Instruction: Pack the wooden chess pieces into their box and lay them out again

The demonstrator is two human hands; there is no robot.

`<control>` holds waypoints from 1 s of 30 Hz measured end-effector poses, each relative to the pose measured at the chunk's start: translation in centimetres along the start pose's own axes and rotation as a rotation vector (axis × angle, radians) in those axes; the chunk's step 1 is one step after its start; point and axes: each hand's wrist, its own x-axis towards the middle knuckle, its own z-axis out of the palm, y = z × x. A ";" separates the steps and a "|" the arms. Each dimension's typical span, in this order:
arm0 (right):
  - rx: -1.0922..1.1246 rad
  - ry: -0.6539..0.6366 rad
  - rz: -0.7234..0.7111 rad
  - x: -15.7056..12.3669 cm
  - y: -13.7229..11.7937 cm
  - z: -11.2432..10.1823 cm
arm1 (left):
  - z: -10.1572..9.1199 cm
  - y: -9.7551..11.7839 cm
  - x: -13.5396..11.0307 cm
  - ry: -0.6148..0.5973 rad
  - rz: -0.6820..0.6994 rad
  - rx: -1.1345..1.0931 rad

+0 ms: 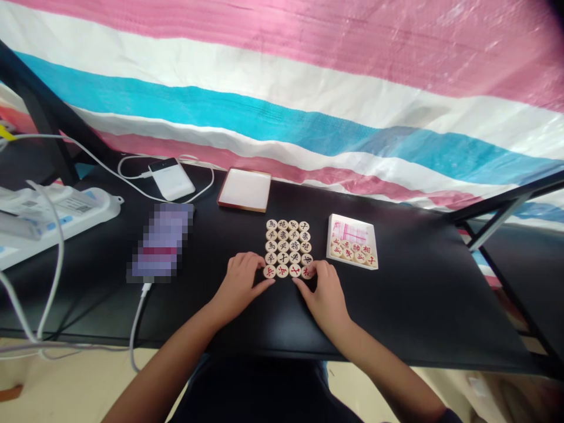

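Observation:
A block of round wooden xiangqi pieces (286, 247) with red and black characters sits in tight rows on the black desk (409, 305). My left hand (238, 288) rests at the block's lower left, with its fingertips against the bottom-left piece (269, 271). My right hand (324, 299) lies at the lower right, with its fingers touching the bottom-right piece (307, 271). Neither hand grips a piece. Both thumbs extend below the bottom row.
To the right stands a white box (352, 241) holding more pieces. Beyond the block lie a flat lid (244, 189) and a white power bank (171, 179). A pixelated phone (161, 241) and a white power strip (57, 217) lie left, among cables. A striped tarp (282, 88) hangs behind.

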 end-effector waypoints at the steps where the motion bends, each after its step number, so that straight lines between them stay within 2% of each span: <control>1: 0.012 0.006 0.010 0.1 0.0 -0.3 | -0.1 0.0 0.0 -0.002 -0.006 -0.018; 5: 0.017 0.121 0.104 1.7 0.9 -2.8 | -0.9 -0.3 0.0 -0.002 -0.069 -0.145; 8: -0.125 0.177 0.159 4.2 2.7 -4.7 | -1.9 -0.8 -0.1 0.001 -0.110 -0.227; 12: -0.338 -0.003 0.179 7.4 5.3 -5.1 | -2.6 -1.9 -0.2 0.063 -0.162 -0.178; 15: -0.392 -0.153 0.224 8.7 5.8 -4.8 | -2.8 -2.4 -0.3 0.083 -0.179 -0.160; 18: -0.379 -0.240 0.257 9.0 5.4 -5.2 | -2.8 -2.4 -0.3 0.045 -0.151 -0.138; 23: -0.272 -0.313 0.267 7.5 4.8 -6.4 | -2.8 -2.3 -0.2 0.019 -0.143 -0.125; 30: -0.314 -0.227 0.161 6.4 5.4 -6.6 | -2.8 -2.3 -0.3 -0.004 -0.127 -0.092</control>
